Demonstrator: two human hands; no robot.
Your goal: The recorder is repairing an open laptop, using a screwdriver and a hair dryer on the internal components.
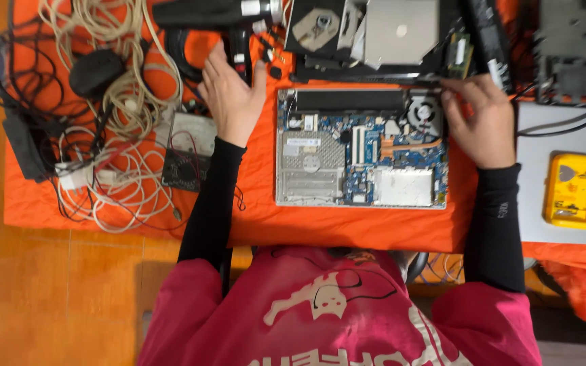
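Observation:
An opened laptop base (361,152) lies on the orange cloth (259,217), with its blue circuit board, silver shields and round fan (423,112) exposed. My right hand (483,122) rests at the base's far right corner beside the fan. Its fingers are curled over the edge, and whether they pinch anything is hidden. My left hand (233,95) lies flat on the cloth left of the base, fingers apart and empty. Its fingertips are next to the handle of a black hand tool (218,17).
Tangled white and black cables (113,108) cover the left of the cloth, with a small black fan (184,169) among them. An optical drive (320,27), a silver cover (401,30) and dark parts lie at the back. A yellow case (573,190) sits on a grey slab at right.

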